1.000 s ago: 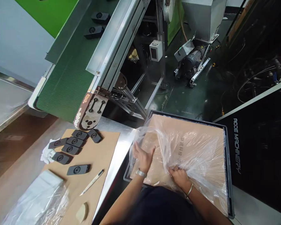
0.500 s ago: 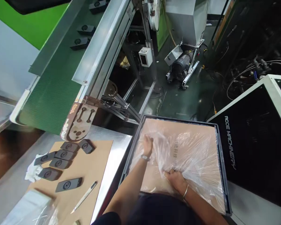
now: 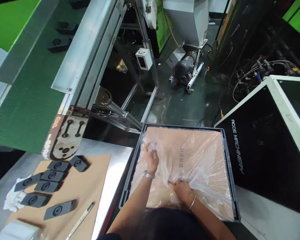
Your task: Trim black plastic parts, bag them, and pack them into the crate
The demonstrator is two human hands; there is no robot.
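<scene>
A dark-rimmed crate (image 3: 228,160) stands before me, with a brown cardboard sheet (image 3: 168,136) inside under clear plastic film (image 3: 202,170). My left hand (image 3: 152,159), a metal watch on its wrist, is closed with a bunched bit of film at its fingertips, over the left part of the sheet. Lower down, near the middle, my right hand (image 3: 181,191) wears a bracelet and has its fingers closed on gathered film. Creases in the film fan out to the right of it. Printed characters show on the cardboard between and beyond the hands.
Left, a metal table (image 3: 120,160) bears several dark grey rectangular parts (image 3: 57,210), a box cutter (image 3: 81,218) and a white cloth (image 3: 13,196). Above it ends a green conveyor belt (image 3: 25,113) carrying more parts. A black-panelled machine (image 3: 272,143) borders the crate's right side.
My left hand has pulled slightly toward the crate's left side, film still at its fingers. The right hand keeps its grip. The view has shifted, so the surroundings appear farther left.
</scene>
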